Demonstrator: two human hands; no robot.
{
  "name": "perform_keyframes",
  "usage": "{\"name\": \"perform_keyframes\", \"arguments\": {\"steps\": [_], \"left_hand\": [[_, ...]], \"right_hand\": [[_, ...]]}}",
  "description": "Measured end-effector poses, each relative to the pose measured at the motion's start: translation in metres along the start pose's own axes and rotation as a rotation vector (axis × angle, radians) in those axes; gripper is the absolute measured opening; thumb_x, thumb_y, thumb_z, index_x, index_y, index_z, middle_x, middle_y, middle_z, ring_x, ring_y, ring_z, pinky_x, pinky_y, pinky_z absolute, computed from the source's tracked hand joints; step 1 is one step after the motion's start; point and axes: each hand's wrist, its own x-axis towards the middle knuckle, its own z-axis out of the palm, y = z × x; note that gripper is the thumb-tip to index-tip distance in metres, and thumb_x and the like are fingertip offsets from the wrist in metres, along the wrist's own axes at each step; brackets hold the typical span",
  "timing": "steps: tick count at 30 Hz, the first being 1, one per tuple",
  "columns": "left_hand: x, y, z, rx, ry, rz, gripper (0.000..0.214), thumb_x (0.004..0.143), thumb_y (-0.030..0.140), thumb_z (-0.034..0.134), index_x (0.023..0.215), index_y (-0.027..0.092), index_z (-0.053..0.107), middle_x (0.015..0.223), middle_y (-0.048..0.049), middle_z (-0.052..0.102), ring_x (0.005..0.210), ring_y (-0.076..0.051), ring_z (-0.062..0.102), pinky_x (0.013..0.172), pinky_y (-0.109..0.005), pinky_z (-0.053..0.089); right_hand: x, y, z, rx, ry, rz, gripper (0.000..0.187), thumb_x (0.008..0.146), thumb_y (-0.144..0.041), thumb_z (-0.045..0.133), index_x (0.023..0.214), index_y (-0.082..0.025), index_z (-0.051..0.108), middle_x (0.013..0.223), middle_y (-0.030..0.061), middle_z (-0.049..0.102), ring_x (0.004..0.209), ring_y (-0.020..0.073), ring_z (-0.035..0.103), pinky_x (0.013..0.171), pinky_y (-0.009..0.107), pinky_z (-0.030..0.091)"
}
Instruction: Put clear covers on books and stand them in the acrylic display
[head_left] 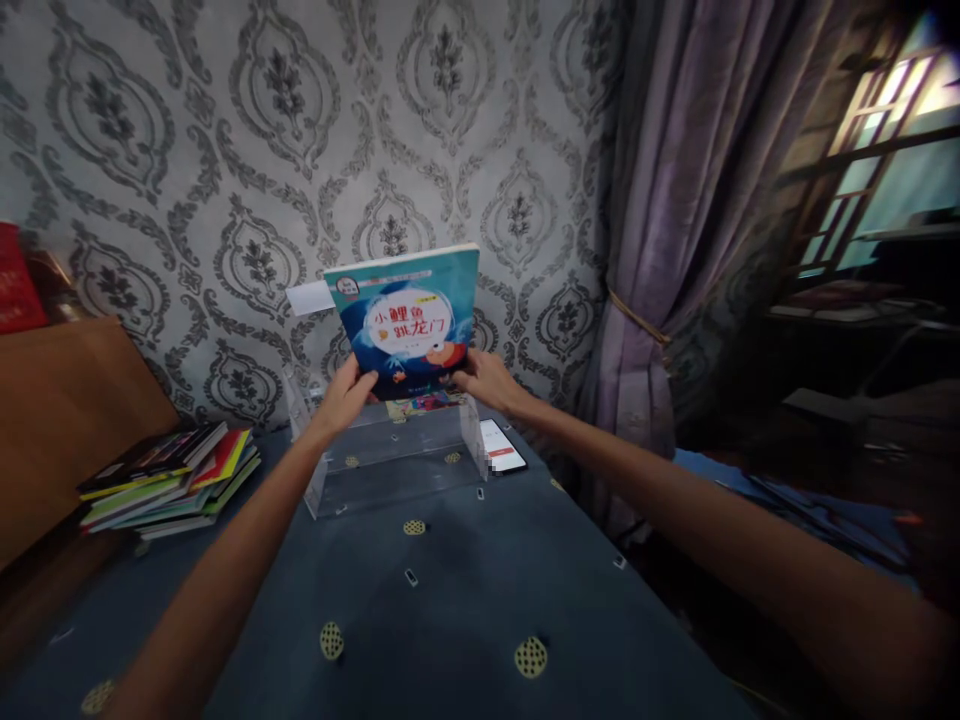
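Note:
A blue picture book point(412, 315) with a white title bubble and red characters is held up, cover toward me. My left hand point(346, 398) grips its lower left corner, thumb on the cover. At the lower right corner my right hand point(486, 382) is closed on the same book. Just below it stands a clear acrylic rack point(397, 465) with stepped levels. Another colourful book point(426, 404) shows partly behind the rack's top, mostly hidden by the held one. A white tag or paper point(310, 298) sticks out beside the book's upper left edge.
A stack of several thin books point(169, 480) lies on the left, near a brown box point(71, 430). A phone point(501, 447) with a lit screen rests right of the rack. The dark patterned tablecloth point(450, 620) ends at the right, by a purple curtain point(645, 250).

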Motion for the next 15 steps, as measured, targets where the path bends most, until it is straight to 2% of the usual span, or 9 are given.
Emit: {"name": "perform_keyframes", "arguments": {"steps": [2, 5, 8, 15], "left_hand": [[0.017, 0.000, -0.004, -0.013, 0.019, 0.021, 0.042, 0.083, 0.029, 0.057, 0.123, 0.017, 0.059, 0.095, -0.0043, 0.064, 0.070, -0.016, 0.059, 0.056, -0.026, 0.055], [0.029, -0.005, -0.006, -0.020, 0.030, 0.027, 0.045, 0.082, 0.029, 0.057, 0.126, 0.018, 0.059, 0.099, -0.0054, 0.065, 0.076, -0.017, 0.060, 0.057, -0.026, 0.056], [0.031, -0.012, -0.005, -0.030, 0.026, 0.044, 0.045, 0.082, 0.031, 0.057, 0.124, 0.018, 0.059, 0.106, -0.0068, 0.066, 0.083, -0.019, 0.061, 0.060, -0.027, 0.057], [0.031, -0.026, 0.000, -0.005, -0.009, 0.063, 0.041, 0.084, 0.033, 0.058, 0.122, 0.017, 0.060, 0.097, -0.0044, 0.065, 0.078, -0.018, 0.059, 0.064, -0.028, 0.057]], "right_hand": [[0.020, -0.003, -0.005, -0.028, -0.010, 0.026, 0.029, 0.080, -0.035, 0.059, 0.097, -0.013, 0.068, 0.081, 0.0061, 0.071, 0.073, 0.0210, 0.059, 0.070, 0.030, 0.044], [0.033, -0.004, -0.006, -0.049, -0.009, 0.045, 0.031, 0.079, -0.036, 0.061, 0.098, -0.013, 0.069, 0.082, 0.0057, 0.071, 0.074, 0.0210, 0.059, 0.070, 0.029, 0.044], [0.034, 0.000, -0.003, -0.034, -0.010, 0.014, 0.029, 0.080, -0.034, 0.058, 0.098, -0.014, 0.070, 0.083, 0.0046, 0.072, 0.076, 0.0210, 0.061, 0.071, 0.028, 0.045], [0.035, 0.019, 0.005, -0.041, -0.014, -0.008, 0.029, 0.081, -0.027, 0.055, 0.101, -0.014, 0.071, 0.081, 0.0037, 0.072, 0.076, 0.0205, 0.062, 0.074, 0.029, 0.048]]}}
